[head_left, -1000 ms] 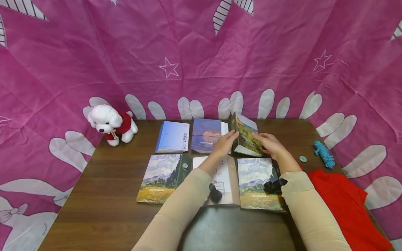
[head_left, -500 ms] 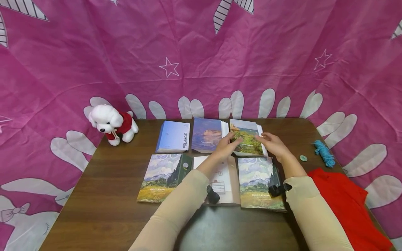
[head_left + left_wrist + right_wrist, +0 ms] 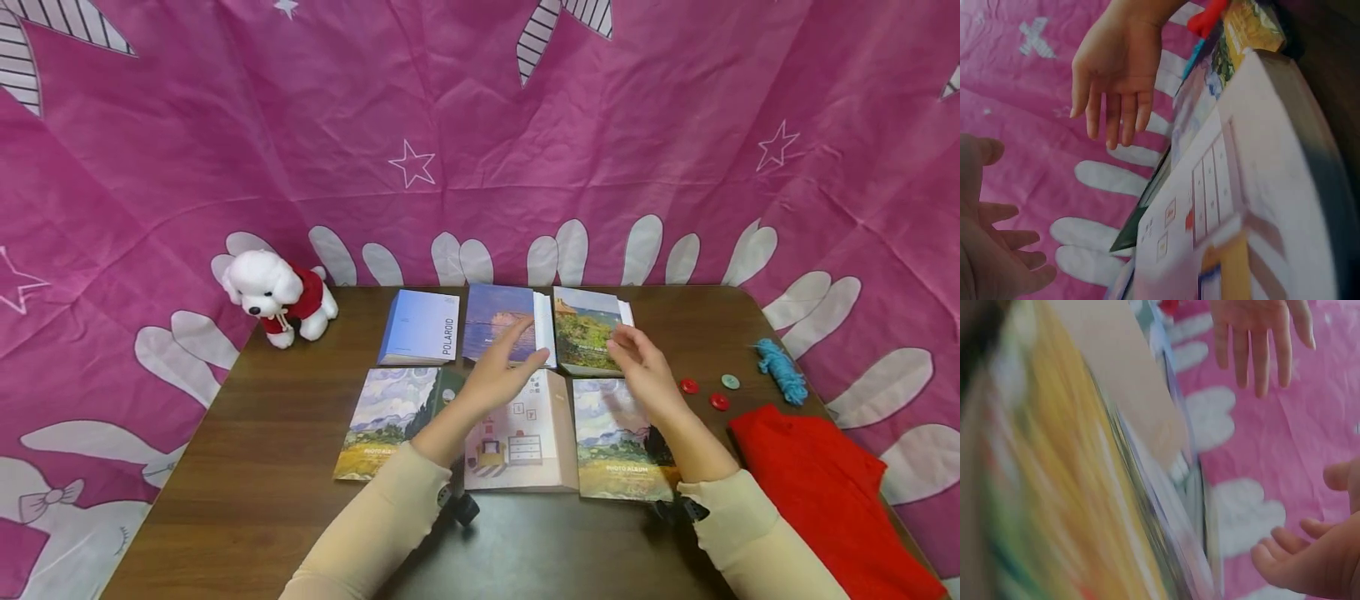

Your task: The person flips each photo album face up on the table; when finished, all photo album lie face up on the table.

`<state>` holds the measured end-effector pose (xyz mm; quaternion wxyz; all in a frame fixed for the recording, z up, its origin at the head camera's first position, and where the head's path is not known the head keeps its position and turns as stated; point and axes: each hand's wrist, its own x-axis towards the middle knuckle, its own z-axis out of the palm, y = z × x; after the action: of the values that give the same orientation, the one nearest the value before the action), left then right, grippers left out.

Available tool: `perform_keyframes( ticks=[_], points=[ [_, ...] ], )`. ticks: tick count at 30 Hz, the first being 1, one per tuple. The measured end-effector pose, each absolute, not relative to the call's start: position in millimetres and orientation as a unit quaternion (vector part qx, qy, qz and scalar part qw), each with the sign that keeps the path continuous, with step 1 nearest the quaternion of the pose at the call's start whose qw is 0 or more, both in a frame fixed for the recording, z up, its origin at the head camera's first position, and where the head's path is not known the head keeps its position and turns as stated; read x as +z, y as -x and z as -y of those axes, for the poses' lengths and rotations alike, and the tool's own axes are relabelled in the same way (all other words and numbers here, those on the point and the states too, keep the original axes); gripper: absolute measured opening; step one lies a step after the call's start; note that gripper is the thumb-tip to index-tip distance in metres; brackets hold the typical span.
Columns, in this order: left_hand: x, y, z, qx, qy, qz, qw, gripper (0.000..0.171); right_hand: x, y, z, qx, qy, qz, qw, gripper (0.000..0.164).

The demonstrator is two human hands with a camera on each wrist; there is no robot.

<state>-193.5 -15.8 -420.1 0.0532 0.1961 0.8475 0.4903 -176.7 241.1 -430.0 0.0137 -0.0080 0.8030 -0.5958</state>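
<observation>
Two rows of albums [image 3: 517, 458] lie on the table [image 3: 255, 467] beneath the left hand [image 3: 497, 371] and right hand [image 3: 648, 372], both empty, fingers loosely extended; watching remotely, I judge a low-swinging wrist camera [image 3: 467, 509] could knock the rows askew.

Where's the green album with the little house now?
In the head view, the green album lies at the back row's right end, beside the purple album.

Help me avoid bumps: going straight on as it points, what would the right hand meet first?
The right hand would probably meet the back right album first; the hand's height is unclear, so it might pass over to the pink curtain.
</observation>
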Motion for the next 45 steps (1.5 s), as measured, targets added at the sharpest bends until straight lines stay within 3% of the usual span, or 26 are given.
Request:
perform_keyframes(
  ticks=[7,22,29,35,40,45],
  points=[
    [-425.9,168.5,64.9,0.464,-0.190,-0.865,-0.005,0.067,-437.3,157.5,-203.1,-0.642,0.010,-0.767,0.021,0.060],
    [-459.8,124.6,153.7,0.485,-0.120,-0.864,-0.061,0.062,-458.8,133.3,-126.8,-0.673,0.035,-0.738,0.031,0.055],
    [-475.4,120.6,174.2,0.514,-0.063,-0.854,-0.046,0.059,-466.5,114.8,-80.9,-0.655,0.068,-0.753,0.023,0.053],
    [-481.6,116.9,180.2,0.501,-0.048,-0.863,-0.038,0.060,-472.6,98.3,-43.8,-0.653,0.122,-0.743,0.077,0.060],
    [-484.2,115.4,190.1,0.480,-0.026,-0.876,-0.047,0.059,-474.0,94.4,-29.6,-0.690,0.119,-0.698,0.148,0.070],
    [-488.9,111.4,200.5,0.469,0.006,-0.883,-0.017,0.063,-473.5,93.4,-25.6,-0.703,0.105,-0.676,0.195,0.074]
  ],
)
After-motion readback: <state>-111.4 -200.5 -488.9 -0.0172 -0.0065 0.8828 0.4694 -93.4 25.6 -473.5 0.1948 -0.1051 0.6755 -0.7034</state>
